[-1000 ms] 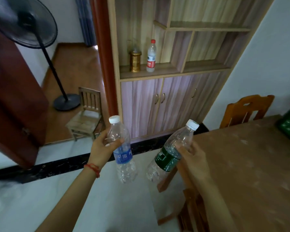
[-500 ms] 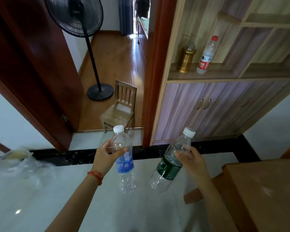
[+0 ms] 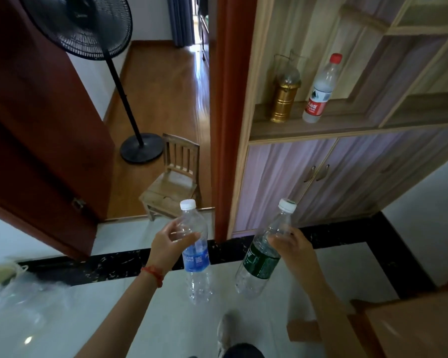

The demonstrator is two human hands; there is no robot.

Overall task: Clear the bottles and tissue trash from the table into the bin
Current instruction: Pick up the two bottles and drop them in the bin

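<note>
Far left edge: what looks like the bin [image 3: 0, 277], a clear bag liner with something pale inside, sitting on the floor; only part of it is in frame, so I can't confirm contents. Status by my read: mid-carry. Two bottles are off the surface and in hand, neither dropped yet. No tissue trash visible anywhere here, so can't tell if that's done or left. Left hand [image 3: 166, 250] with a red string at the wrist: fingers [image 3: 177, 227] curled round the upper body of the blue-label bottle [image 3: 195, 251], thumb across the front, bottle roughly upright, white cap on, looks empty. Right hand [image 3: 294, 248]: fingers [image 3: 282, 237] clenched round the shoulder of the green-label bottle [image 3: 263, 254], which tilts with its cap up-right and base down-left, also capped and apparently empty. The two bottles are near each other but not touching, both held over the white floor. Bottom right corner: a bit of the wooden surface [image 3: 411, 329], only bare wood showing in this slice. Red-cap bottle [image 3: 321, 91] on the cabinet shelf beside a brass lantern [image 3: 285, 96]; it's not on the surface, so probably out of scope.
</note>
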